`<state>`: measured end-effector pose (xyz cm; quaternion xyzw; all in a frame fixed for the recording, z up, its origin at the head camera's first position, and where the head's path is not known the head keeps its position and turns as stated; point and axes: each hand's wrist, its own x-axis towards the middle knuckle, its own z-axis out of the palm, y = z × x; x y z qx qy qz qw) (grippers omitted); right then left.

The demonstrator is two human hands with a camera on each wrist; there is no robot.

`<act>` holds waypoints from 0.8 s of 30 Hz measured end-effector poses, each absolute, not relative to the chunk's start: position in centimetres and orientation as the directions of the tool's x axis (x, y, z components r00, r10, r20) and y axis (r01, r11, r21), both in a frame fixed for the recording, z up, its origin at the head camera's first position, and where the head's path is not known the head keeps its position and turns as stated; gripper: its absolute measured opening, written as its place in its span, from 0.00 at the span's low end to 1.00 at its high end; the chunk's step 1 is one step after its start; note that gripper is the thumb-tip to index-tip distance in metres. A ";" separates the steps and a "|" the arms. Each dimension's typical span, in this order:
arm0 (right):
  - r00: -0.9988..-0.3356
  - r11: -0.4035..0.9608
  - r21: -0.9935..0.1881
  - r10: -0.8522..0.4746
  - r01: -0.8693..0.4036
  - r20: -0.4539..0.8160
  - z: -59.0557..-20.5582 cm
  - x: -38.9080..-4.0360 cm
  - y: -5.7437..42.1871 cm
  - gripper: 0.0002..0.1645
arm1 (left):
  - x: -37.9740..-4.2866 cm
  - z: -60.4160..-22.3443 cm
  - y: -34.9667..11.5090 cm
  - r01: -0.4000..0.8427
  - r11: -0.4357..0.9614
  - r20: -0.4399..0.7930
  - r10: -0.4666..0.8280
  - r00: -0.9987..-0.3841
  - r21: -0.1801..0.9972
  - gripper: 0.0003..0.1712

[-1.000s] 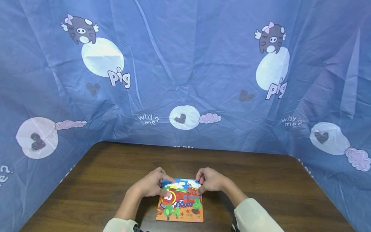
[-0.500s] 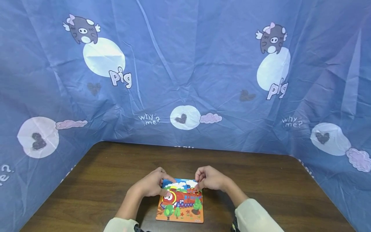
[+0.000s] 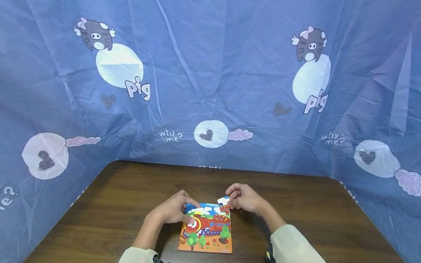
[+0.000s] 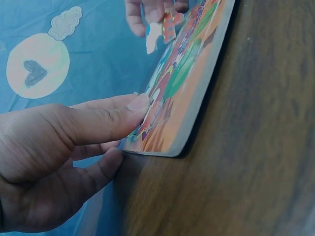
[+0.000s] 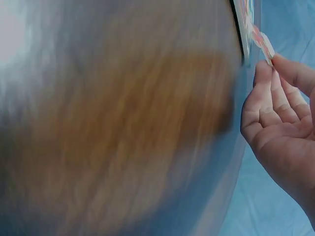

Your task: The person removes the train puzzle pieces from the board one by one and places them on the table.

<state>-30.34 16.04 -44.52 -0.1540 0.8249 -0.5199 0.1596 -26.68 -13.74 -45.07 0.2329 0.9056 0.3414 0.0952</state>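
A jigsaw puzzle [image 3: 210,241] with a cartoon red train lies flat on the table, its upper right corner partly opened up. My left hand [image 3: 172,208] holds its left side: the thumb lies on the train's face and other fingers are at the edge, as the left wrist view also shows. Just above the upper right corner, my right hand [image 3: 245,199] pinches a puzzle piece [image 3: 223,200] with white cloud, blue sky and red train on it. In the right wrist view this piece [image 5: 266,46] is tilted between thumb and fingertip.
The dark brown wooden table [image 3: 131,190] extends around the puzzle on all sides. A blue cloth [image 3: 210,84] printed with pigs and hearts hangs behind the table and along both sides.
My right hand has lifted the cloud piece out of the puzzle's upper right corner and drawn it up and slightly right. The left hand has stayed in place on the puzzle.
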 end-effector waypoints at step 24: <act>-0.992 0.396 -0.918 -0.110 0.009 -0.057 -46.1 -32.1 25.9 0.19 | -26.8 -45.4 -13.8 0.333 0.678 -0.036 0.468 -0.883 0.655 0.23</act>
